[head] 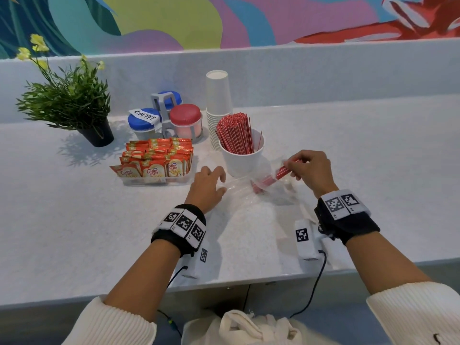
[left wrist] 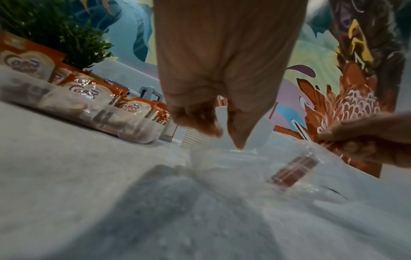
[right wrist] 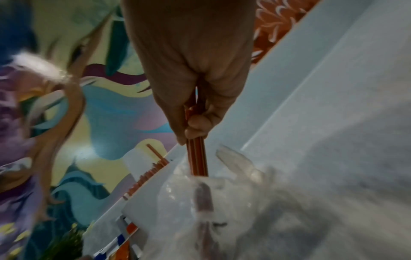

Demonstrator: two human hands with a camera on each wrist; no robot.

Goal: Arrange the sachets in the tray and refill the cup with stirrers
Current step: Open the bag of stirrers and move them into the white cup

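A white cup (head: 242,159) holds a thick bunch of red stirrers (head: 235,135). A clear plastic bag (head: 245,192) lies on the counter in front of it. My right hand (head: 305,168) pinches a small bundle of red stirrers (head: 283,171), half out of the bag's mouth; the right wrist view shows this bundle (right wrist: 196,158) between thumb and fingers. My left hand (head: 209,186) rests on the bag's left end with its fingers lying loosely over it (left wrist: 235,133). A clear tray (head: 174,180) to the left holds orange creamer sachets (head: 154,161) standing in rows.
Behind the cup stands a stack of paper cups (head: 218,108). A caddy with blue and red lidded jars (head: 171,118), one labelled coffee, is behind the tray. A potted plant (head: 74,105) stands at the far left. The counter's front edge (head: 224,282) runs below my wrists.
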